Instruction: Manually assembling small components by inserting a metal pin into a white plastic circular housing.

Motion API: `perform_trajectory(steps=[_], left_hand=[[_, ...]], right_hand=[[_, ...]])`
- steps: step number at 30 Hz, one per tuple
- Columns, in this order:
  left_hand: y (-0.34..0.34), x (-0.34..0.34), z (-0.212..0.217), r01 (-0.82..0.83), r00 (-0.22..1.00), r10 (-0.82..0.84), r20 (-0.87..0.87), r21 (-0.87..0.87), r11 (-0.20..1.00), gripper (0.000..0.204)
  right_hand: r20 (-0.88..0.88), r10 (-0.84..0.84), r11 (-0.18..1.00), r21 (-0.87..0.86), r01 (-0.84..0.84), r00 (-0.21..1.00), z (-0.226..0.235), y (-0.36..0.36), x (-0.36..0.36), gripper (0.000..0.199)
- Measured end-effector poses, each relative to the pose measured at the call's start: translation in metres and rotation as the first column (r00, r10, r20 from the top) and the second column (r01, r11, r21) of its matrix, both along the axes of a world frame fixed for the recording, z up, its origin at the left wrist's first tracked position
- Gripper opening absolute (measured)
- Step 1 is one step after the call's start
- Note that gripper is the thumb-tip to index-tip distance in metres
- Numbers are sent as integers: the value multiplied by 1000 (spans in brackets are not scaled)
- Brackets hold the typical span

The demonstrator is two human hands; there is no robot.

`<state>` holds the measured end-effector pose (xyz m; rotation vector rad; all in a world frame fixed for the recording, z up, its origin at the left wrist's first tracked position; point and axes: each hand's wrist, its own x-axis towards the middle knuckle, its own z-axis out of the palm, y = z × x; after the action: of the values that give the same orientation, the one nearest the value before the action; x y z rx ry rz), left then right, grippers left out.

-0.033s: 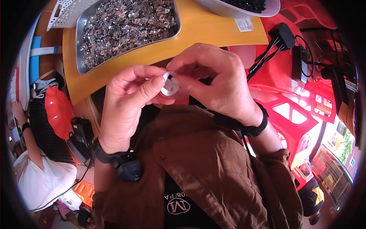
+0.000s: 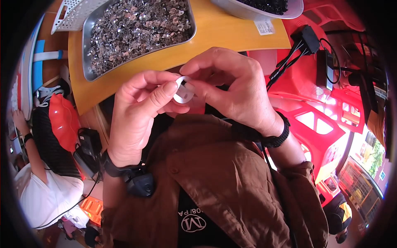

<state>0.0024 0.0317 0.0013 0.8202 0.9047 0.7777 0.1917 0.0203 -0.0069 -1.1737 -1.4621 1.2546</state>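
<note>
In front of my chest, both hands meet at a small white, rounded, hollow part (image 2: 184, 96), seemingly plastic. My left hand (image 2: 138, 109) pinches its left rim between thumb and fingers. On the other side, my right hand (image 2: 237, 89) has thumb and index finger closed at the part's upper right edge. A small dark spot shows inside its opening; whether that is a separate piece I cannot tell. Beyond my hands, a metal tray (image 2: 86, 62) full of small shiny metal pieces (image 2: 138, 31) lies on the yellow-brown table (image 2: 223, 39).
A pale bowl of small black pieces (image 2: 237, 11) stands at the far right of the table, near a white perforated basket (image 2: 70, 20) at far left. Red plastic stools (image 2: 314, 124) and a black box with cables (image 2: 309, 39) are to the right. Another person's arm (image 2: 35, 159) shows at left.
Very little differs. The white part and my right fingertips have shifted slightly to the left; both hands keep their hold.
</note>
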Motion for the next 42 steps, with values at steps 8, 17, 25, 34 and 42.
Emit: perform_trajectory(steps=[8, 17, 25, 34, 42], left_hand=[[0, 2, -2, -80, 997, 78, 28, 53, 995, 20], [-4, 4, 4, -7, 993, 30, -112, 200, 980, 22], [-4, 9, 14, 80, 991, -53, -124, 219, 973, 19], [-2, 12, 10, -29, 979, 90, -181, 314, 949, 13], [4, 14, 12, 94, 913, 76, -400, 389, 917, 14]], right_hand=[[-316, -47, 967, -250, -36, 948, -9, -2, 2, 16], [-233, -65, 990, -140, 32, 970, -2, -6, -2, 14], [-316, -61, 988, -154, 12, 947, -7, -9, 0, 13], [-417, -112, 973, -231, 14, 902, 1, -10, -7, 14], [-390, -91, 981, -192, 16, 916, -3, -6, -7, 11]])
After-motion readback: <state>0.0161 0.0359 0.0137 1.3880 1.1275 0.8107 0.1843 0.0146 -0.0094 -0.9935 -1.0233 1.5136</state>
